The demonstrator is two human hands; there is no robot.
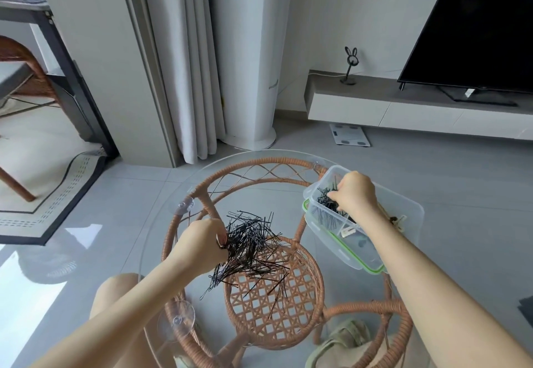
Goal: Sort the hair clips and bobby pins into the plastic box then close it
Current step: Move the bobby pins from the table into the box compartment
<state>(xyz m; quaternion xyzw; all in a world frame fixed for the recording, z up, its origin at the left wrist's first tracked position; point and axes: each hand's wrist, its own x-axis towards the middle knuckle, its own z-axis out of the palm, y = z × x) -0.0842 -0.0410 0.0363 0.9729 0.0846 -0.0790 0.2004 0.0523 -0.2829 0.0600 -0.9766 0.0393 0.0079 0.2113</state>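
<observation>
At the far left a rug lies on the floor, and a pale curtain hangs behind it. My left grip rests at the left edge of the round glass worktop. Its fingers are curled and dig into the left side of a loose black heap of bobby pins, pinching some of them. The heap spreads over the middle of the worktop, with stray pins trailing towards the near edge. Through the glass I see the woven rattan frame that carries it.

Further right, at the far right edge of the worktop, stands the clear plastic box, open. Its lid, with a green seal, lies against the box's near-left side; I cannot tell whether the box rests on it. My right grip is over the far end of the box, with fingers bent around a small bunch of bobby pins, above more pins lying inside. A cream hair clip lies in the box nearer to me. More hair clips show just right of my wrist; I cannot tell whether they are inside the box. At the far right a dark television stands on a low cabinet.
</observation>
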